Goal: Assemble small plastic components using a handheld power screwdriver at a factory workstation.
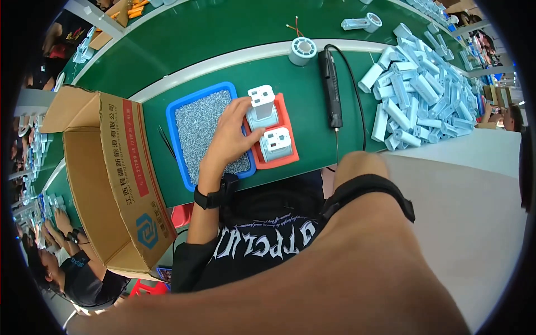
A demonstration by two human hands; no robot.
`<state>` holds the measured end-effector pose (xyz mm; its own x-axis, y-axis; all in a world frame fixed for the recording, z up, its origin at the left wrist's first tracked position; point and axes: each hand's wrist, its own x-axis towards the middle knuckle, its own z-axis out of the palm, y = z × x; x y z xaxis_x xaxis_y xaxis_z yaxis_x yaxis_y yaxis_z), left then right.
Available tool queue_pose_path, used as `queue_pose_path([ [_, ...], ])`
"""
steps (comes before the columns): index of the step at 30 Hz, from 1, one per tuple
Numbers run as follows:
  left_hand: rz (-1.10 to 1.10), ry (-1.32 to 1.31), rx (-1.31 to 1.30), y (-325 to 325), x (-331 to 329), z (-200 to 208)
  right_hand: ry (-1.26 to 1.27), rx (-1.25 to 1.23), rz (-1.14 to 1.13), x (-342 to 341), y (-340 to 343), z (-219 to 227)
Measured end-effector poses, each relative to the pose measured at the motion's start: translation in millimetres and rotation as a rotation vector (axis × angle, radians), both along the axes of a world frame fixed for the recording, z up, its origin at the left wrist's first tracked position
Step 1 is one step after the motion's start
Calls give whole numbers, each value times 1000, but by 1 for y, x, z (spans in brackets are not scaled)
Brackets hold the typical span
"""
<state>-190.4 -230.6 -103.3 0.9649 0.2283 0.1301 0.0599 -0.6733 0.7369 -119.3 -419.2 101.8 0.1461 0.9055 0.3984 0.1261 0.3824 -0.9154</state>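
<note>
Two light-blue plastic housings with white slotted end caps stand upright in a red tray. My left hand wraps around the far housing, its fingers along the left side and its thumb low between the two. The near housing sits just beside that thumb. Raised close to the camera, my right hand shows only its back above a black wrist band; its fingers are hidden. It appears near the tip of a black electric screwdriver, which lies or hangs upright in view with its cable beside it.
A blue tray full of small metal screws lies left of the red tray. An open cardboard box stands further left. A round vented part with wires is at the back. Many light-blue housings are heaped right. Other people sit nearby.
</note>
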Motion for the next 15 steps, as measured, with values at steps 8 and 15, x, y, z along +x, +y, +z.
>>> queue_pose_path([
  [8, -9, 2, -17, 1, -1, 2, 31, -38, 156, -1, 19, 1],
  [15, -92, 58, -58, 6, 0, 16, 95, -83, 300, 3, 73, -10],
])
